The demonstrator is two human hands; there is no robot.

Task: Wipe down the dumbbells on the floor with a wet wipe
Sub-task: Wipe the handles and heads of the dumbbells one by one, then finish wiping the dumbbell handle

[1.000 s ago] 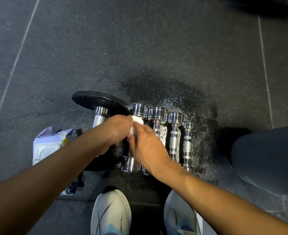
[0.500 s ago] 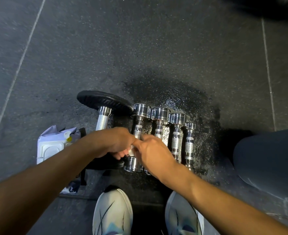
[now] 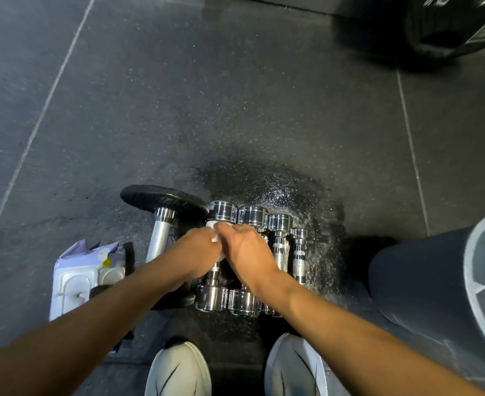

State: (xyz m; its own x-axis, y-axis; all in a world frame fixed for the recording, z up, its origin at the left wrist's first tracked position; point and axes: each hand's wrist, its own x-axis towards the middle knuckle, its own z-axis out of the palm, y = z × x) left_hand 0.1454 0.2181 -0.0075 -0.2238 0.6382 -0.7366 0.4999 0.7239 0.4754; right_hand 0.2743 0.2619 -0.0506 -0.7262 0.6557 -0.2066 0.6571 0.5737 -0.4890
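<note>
Hands meet over the row of chrome dumbbells (image 3: 280,241) on the dark rubber floor (image 3: 178,110). The left hand (image 3: 197,254) and right hand (image 3: 245,250) are both curled tight around a white wet wipe (image 3: 215,228), pressing it on the handle of the leftmost chrome one. Beside them lies a bar with a black plate (image 3: 161,200). Left of it sits a wipe packet (image 3: 88,277), its lid shut. Wet patches shine around the weights.
</note>
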